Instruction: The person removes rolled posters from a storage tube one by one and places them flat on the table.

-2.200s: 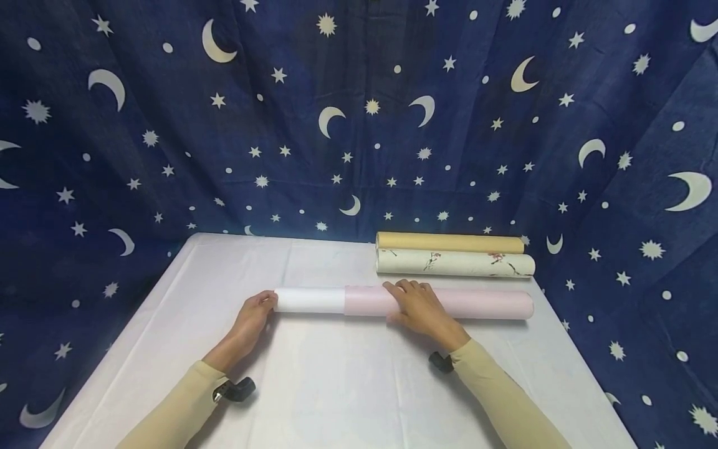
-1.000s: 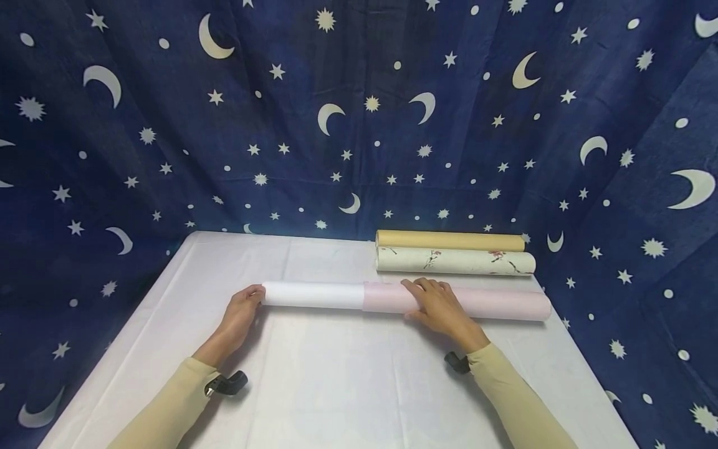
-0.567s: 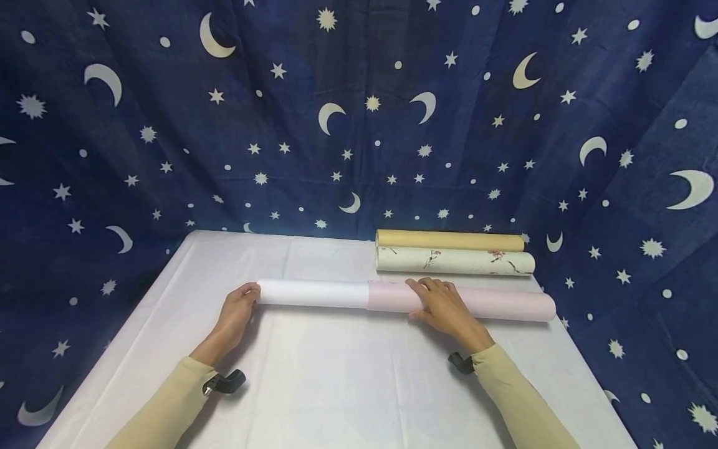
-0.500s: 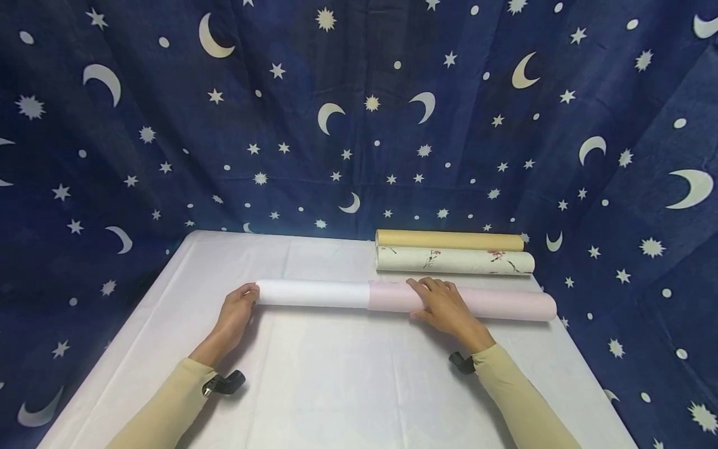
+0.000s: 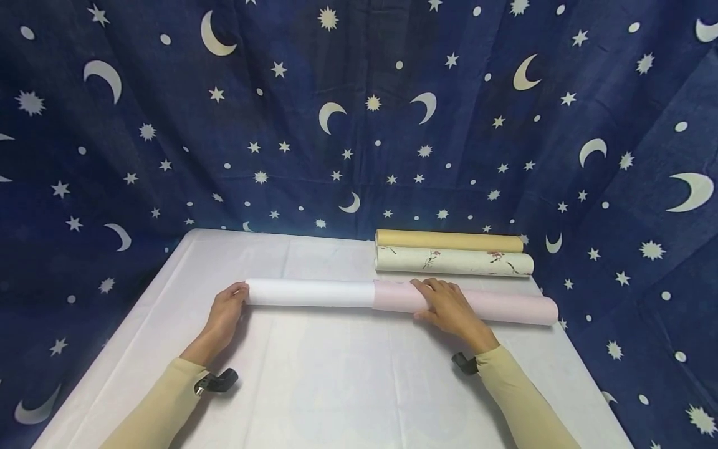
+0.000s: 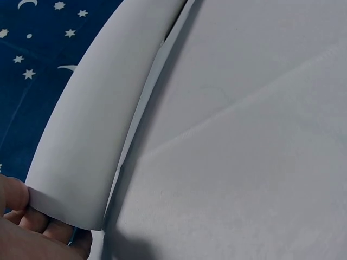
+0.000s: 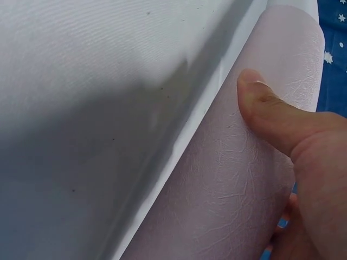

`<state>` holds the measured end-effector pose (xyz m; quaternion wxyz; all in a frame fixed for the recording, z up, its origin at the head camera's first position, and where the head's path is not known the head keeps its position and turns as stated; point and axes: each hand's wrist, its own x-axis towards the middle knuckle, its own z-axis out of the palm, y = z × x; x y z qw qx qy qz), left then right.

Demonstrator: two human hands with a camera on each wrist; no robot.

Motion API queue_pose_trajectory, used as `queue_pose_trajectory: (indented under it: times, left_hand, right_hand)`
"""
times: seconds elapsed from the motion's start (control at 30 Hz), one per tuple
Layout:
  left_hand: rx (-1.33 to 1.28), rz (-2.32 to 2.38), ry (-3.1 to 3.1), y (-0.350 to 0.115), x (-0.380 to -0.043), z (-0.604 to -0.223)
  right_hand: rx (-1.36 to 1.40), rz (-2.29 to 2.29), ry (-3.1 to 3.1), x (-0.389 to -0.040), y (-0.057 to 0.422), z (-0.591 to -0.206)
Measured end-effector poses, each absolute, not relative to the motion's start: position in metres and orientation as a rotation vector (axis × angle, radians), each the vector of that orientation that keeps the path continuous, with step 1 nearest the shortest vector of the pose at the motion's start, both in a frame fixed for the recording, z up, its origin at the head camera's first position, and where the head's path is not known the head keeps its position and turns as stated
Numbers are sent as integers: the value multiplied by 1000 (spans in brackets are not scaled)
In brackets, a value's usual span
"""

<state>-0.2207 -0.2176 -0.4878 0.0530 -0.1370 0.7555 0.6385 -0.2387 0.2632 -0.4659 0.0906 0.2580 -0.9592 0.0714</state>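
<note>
A pink textured roll (image 5: 510, 305), like wallpaper, lies crosswise over the white-covered table. From its left end sticks out a smooth white paper roll (image 5: 311, 293), whose other end is hidden inside the pink one. My left hand (image 5: 226, 312) pinches the white roll's left end; in the left wrist view the thumb lies against its outside and the fingers (image 6: 57, 229) are at the end's rim. My right hand (image 5: 449, 305) grips the pink roll near its left part from above. In the right wrist view the thumb (image 7: 260, 103) presses on the wrinkled pink surface (image 7: 217, 184).
Behind the pink roll lie a cream roll with a blossom-branch print (image 5: 454, 261) and, behind that, a yellow roll (image 5: 449, 241). A white cloth (image 5: 325, 380) covers the table. Dark blue curtains (image 5: 303, 125) with moons and stars hang around the back and sides.
My left hand has moved left with the white roll's end, so more white shows. My right hand and the pink roll have shifted right. The two rear rolls stay put.
</note>
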Motion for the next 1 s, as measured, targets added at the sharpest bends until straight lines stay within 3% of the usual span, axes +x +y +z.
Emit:
queue_pose_trajectory:
  times: [0.67,1.0]
  left_hand:
    - [-578,2093,2283,-252,-217,-485]
    - [-527,2057,2319,-254,-215,-488]
  right_hand:
    - [726,230,-2893,-259,273,-464]
    - [695,217,-2927,-277,273,-472]
